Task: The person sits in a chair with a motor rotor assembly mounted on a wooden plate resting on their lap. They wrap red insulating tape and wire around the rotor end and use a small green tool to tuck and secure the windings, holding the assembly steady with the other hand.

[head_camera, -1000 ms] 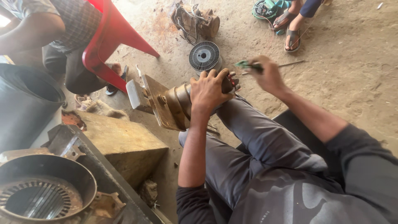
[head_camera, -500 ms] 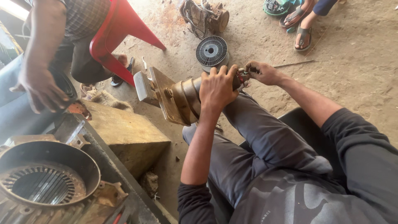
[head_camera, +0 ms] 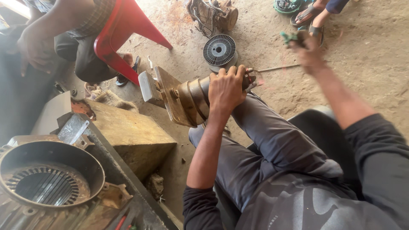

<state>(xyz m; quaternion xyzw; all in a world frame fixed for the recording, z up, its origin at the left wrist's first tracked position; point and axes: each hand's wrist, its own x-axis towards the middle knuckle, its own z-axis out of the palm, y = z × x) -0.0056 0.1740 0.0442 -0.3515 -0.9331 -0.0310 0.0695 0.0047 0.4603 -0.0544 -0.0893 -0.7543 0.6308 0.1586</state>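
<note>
Red chair (head_camera: pixel 123 30), brown motor part (head_camera: pixel 189 100)

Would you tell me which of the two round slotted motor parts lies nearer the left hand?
The dark fan-like disc on the dirt floor, just beyond the left hand. The other, the open motor housing, sits at the lower left corner.

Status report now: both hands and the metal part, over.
Left hand clamped on the rusty motor part, resting on the knee. Right hand raised, blurred, gripping a green-handled tool. Round fan cover lies on the ground beyond, apart.
</note>
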